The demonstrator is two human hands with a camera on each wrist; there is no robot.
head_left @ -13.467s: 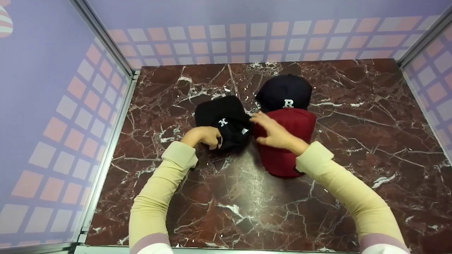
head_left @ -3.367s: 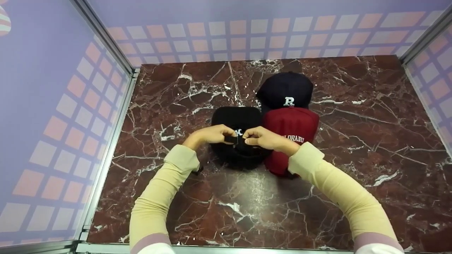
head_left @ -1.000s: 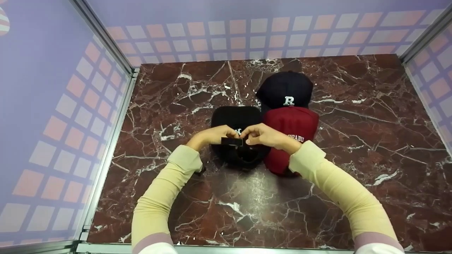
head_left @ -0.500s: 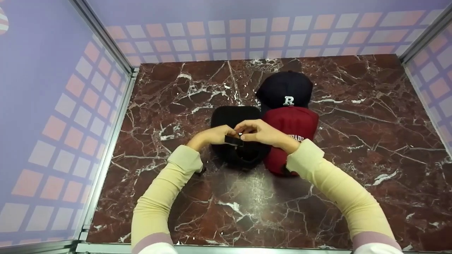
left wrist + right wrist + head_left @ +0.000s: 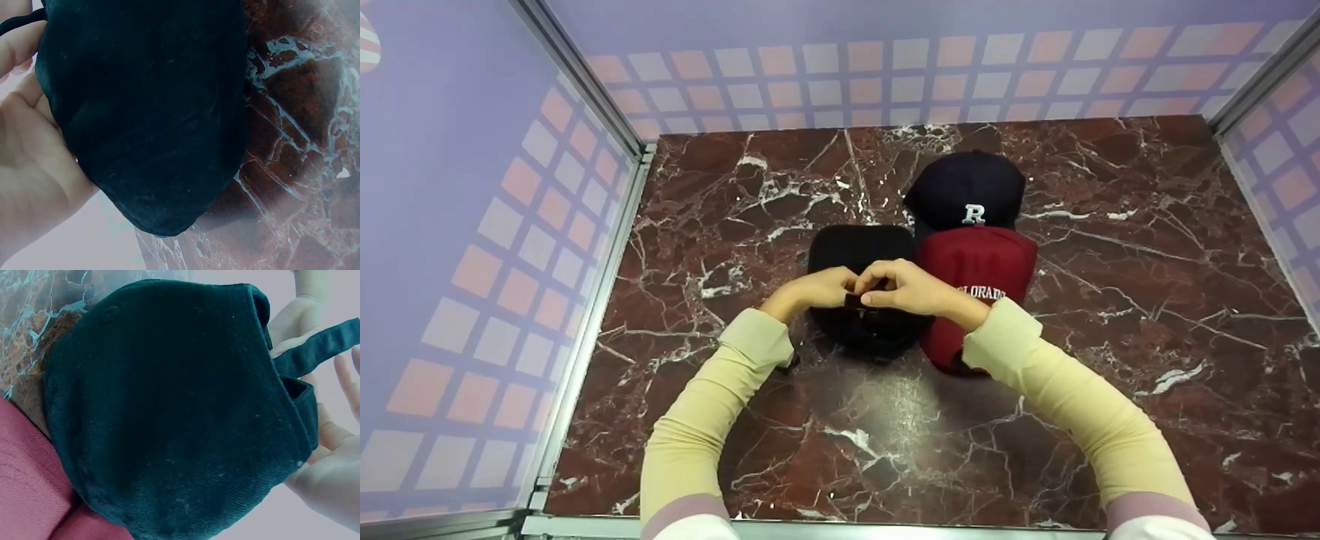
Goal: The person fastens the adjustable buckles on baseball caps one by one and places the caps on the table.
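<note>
Around three sides, violet walls (image 5: 885, 16) patterned with rows of pink and pale squares, joined at the corners by grey metal posts (image 5: 581, 79). Between them, a broad bench (image 5: 780, 450) finished like dark red marble, veined in white, with a soft glare near the middle. Reaching in over the near edge, two arms in pale yellow sleeves (image 5: 1110, 405), cuffs turned back at the wrists.

Grouped right of centre, three caps. Farthest back, a navy cap (image 5: 960, 187), crown up, front toward the person. Just before it and touching, a red cap (image 5: 979, 259), brim toward the person, partly covered by the right arm. Close against the left side of the red one, a black cap (image 5: 859, 246), brim pointing to the back wall, rounded crown on the near side, beneath both hands.

At the left, a left grip (image 5: 819, 289) pinching the cap's strap between thumb and fingers. Opposite, a right grip (image 5: 911, 289) with thumb and forefinger pinching the same strap, fingertips of both meeting over the crown.

Smaller again, the black strap (image 5: 318, 349), raised off the edge of the crown; cannot tell how its ends lie. On the red front, partly hidden white lettering (image 5: 986, 293); on the navy one, a white R (image 5: 973, 214).
</note>
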